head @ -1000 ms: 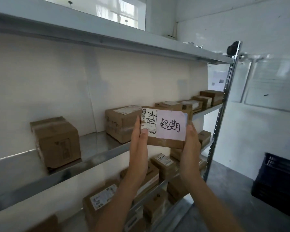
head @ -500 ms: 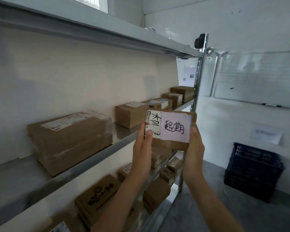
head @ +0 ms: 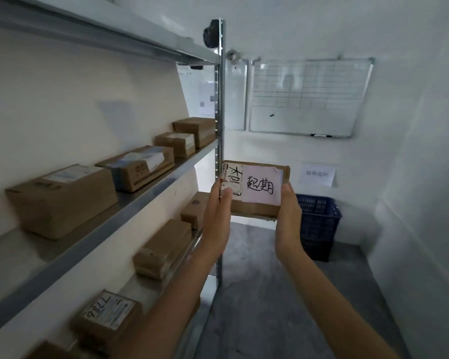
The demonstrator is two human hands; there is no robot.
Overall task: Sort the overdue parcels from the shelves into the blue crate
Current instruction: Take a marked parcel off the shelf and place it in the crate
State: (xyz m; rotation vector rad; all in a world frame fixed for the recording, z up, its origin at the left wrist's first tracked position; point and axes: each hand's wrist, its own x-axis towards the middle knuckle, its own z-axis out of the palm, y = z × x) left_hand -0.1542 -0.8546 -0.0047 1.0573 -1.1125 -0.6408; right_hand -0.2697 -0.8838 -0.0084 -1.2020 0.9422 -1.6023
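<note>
Two bare forearms come up into view, no sleeves on either as far as the frame reaches. The left hand and the right hand are bare too: no gloves, rings, watch or wristband (short, plain nails where they show).

Soft, even light is filling the room, dim rather than bright, and the white wall at two o'clock is looking greyish. A brighter patch is glowing at the centre behind the brown cardboard parcel with the white handwritten note. The grey metal shelving at nine o'clock is casting faint shadows onto its pale backing. Wide-angle distortion is bending the shelf lines outward at the edges, and the labelled cardboard box at seven o'clock is smearing with blur.
</note>
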